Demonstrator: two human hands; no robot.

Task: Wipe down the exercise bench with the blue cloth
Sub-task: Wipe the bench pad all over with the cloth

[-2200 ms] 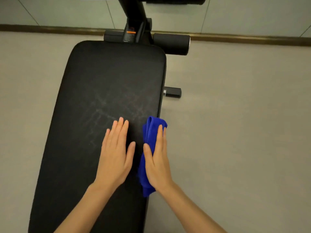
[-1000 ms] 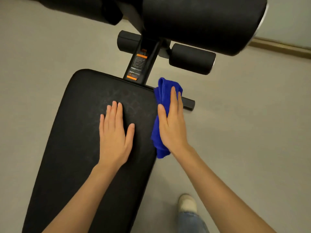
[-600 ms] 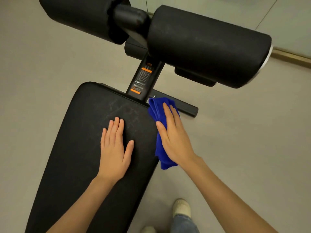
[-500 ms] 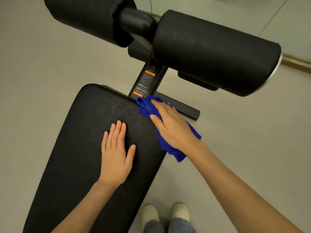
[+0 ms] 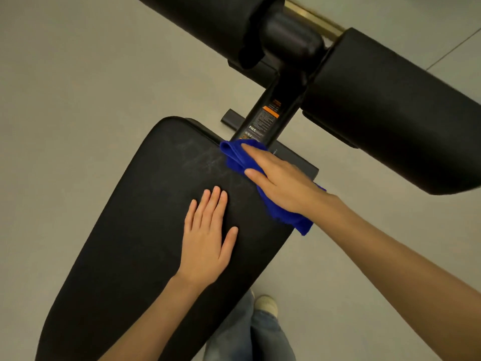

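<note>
I log my right hand (image 5: 281,183), pressing flat, has swung the cloth (image 5: 234,155) from the bench (image 5: 145,230) side onto its scuffed far corner; left hand (image 5: 205,241) flat, empty.

Free run along bench pad (image 5: 145,217) left of the left hand (image 5: 208,243), flat at mid-width. Blocked at far end by upright post (image 5: 270,118), foam rollers (image 5: 385,113) overhanging. Bare floor (image 5: 78,100) either side.
</note>
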